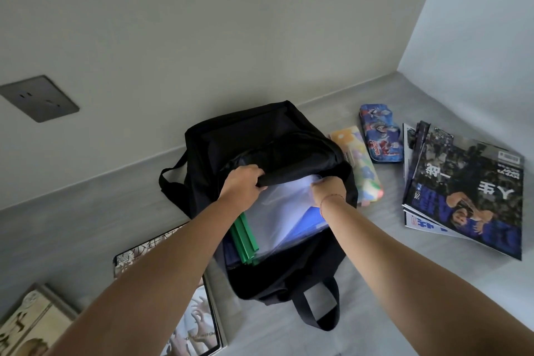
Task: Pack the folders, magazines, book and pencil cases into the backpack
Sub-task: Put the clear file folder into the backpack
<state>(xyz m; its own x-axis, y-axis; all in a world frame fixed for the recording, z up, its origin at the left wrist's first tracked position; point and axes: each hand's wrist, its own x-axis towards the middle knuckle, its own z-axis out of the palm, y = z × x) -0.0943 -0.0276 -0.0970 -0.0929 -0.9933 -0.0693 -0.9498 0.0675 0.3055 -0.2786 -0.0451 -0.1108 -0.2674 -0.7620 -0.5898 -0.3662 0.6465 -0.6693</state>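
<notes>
A black backpack (260, 136) lies open on the grey surface. My left hand (241, 182) grips the rim of its opening and holds it up. My right hand (328, 186) presses on clear plastic folders (284, 208) inside the bag. Green folder spines (245, 237) and a blue folder (306, 221) stick out of the opening. Two pencil cases lie to the right of the bag: a pastel one (359, 166) touching it and a blue printed one (380, 133). A pile of magazines (468, 191) lies further right.
More magazines or a book (199, 324) lie at the lower left, partly under my left arm, beside a pale printed item (31, 318). A wall socket (39, 98) is on the wall at left. The bag's carry handle (315, 306) loops toward me.
</notes>
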